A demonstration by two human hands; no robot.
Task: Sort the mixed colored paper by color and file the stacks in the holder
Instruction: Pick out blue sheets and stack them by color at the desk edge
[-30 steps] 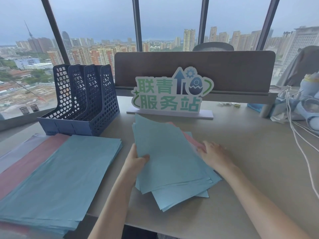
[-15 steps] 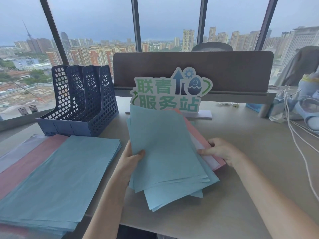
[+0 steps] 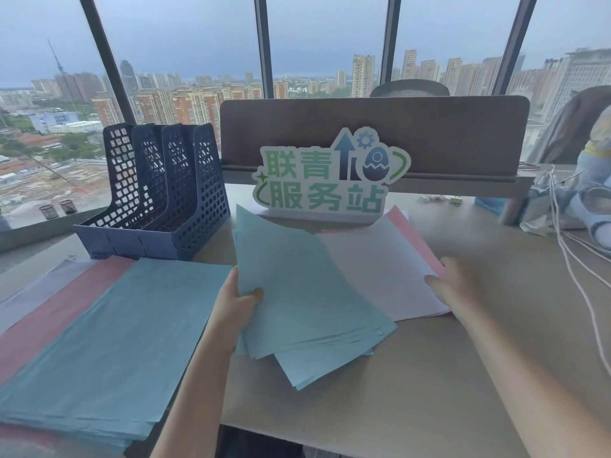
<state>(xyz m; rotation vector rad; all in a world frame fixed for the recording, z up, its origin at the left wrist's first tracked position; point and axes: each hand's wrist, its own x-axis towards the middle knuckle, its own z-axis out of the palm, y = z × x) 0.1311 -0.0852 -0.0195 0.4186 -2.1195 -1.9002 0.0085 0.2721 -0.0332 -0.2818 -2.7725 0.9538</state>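
Observation:
My left hand [image 3: 235, 304] grips the left edge of a sheaf of blue sheets [image 3: 297, 292], tilted up off the desk. To its right lie a white sheet [image 3: 380, 266] and pink paper [image 3: 401, 219] beneath it; my right hand [image 3: 453, 285] rests on their right edge, and whether it holds them I cannot tell. A sorted blue stack [image 3: 109, 342] lies at the left, overlapping a pink stack [image 3: 49, 319] and a white stack [image 3: 29, 292]. The dark blue mesh file holder [image 3: 158, 193] stands behind them with nothing in its slots.
A green-lettered sign [image 3: 327, 180] stands at the desk's back in front of a brown divider panel [image 3: 373, 133]. White cables [image 3: 568, 246] and light blue items [image 3: 591, 206] lie at the right. Large windows run behind the desk.
My left hand has drawn the blue sheets leftward and up, away from the rest. My right hand slid right, and the white and pink sheets underneath are now uncovered.

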